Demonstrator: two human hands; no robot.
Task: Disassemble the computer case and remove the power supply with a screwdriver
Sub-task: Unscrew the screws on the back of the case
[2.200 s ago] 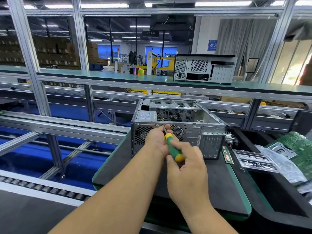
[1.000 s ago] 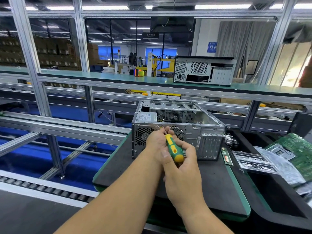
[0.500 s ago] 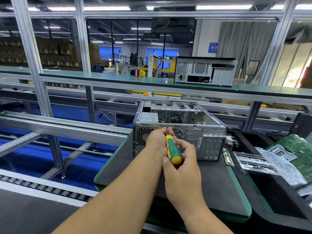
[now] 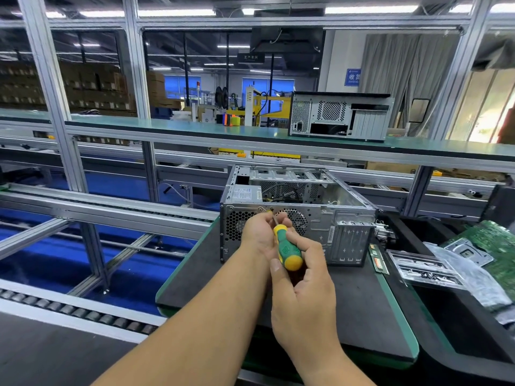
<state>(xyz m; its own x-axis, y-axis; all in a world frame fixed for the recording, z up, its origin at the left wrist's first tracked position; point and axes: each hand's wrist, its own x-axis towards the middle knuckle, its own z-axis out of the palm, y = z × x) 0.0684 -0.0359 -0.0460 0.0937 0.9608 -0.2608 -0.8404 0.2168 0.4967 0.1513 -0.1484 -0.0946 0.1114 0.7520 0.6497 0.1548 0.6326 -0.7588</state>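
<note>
The open computer case (image 4: 298, 215) lies on its side on a dark work mat (image 4: 362, 302) with a green edge, its rear panel facing the person and its top side uncovered. The power supply (image 4: 245, 195) sits in the case's near left corner, label up, behind the honeycomb vent. A green-and-yellow screwdriver (image 4: 287, 249) points up at the top edge of the rear panel. The right hand (image 4: 303, 291) curls its fingers round the handle; the left hand (image 4: 260, 232) pinches the shaft near the tip, against the panel.

Just right of the case lie memory sticks (image 4: 377, 259) at the mat's edge, then a clear plastic tray (image 4: 423, 270) and a green motherboard (image 4: 490, 246) in a black bin. A roller conveyor (image 4: 72, 310) runs at left over a blue floor. An aluminium frame carries a green shelf (image 4: 195, 126) with a second computer case (image 4: 338, 118). Beyond are stacked cartons (image 4: 83, 87) and grey curtains (image 4: 404, 76).
</note>
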